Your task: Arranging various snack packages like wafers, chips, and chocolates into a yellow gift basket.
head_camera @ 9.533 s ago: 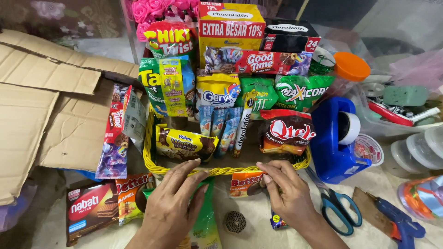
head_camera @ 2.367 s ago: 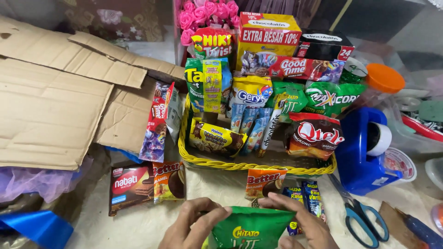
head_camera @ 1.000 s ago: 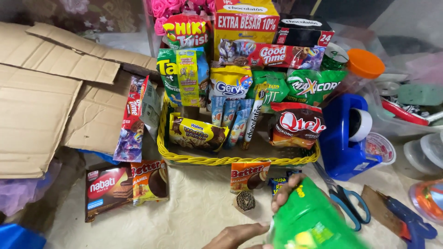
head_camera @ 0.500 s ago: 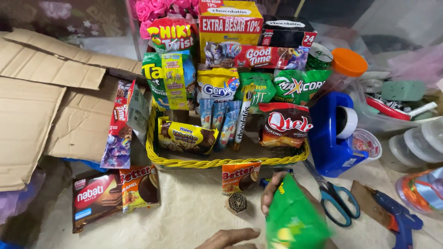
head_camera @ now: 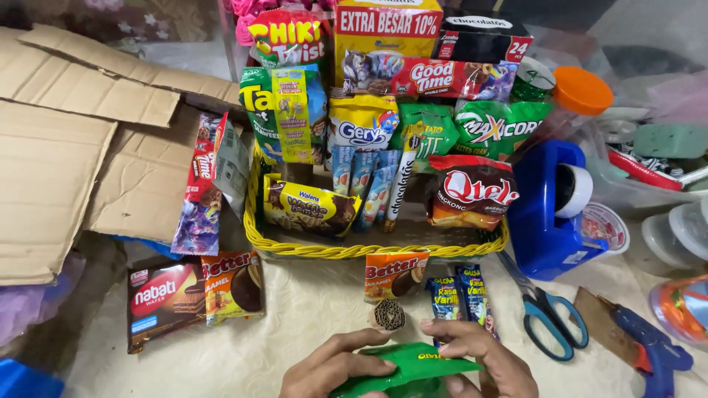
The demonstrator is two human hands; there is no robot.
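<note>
My left hand and my right hand both grip a green snack bag, held flat at the bottom edge of the head view. Just beyond my fingers lie a small brown cardboard roll, two blue sachets and an orange snack pack. Behind them stands a yellow woven basket stacked with several snack packets, among them a yellow wafer pack and a dark red chip bag.
Flattened cardboard covers the left. A red wafer pack and an orange pack lie at front left. A blue tape dispenser, blue scissors and a blue glue gun sit to the right.
The green bag was upright in my right hand; now it lies flat, lower in view, with both hands on it. The view has shifted slightly.
</note>
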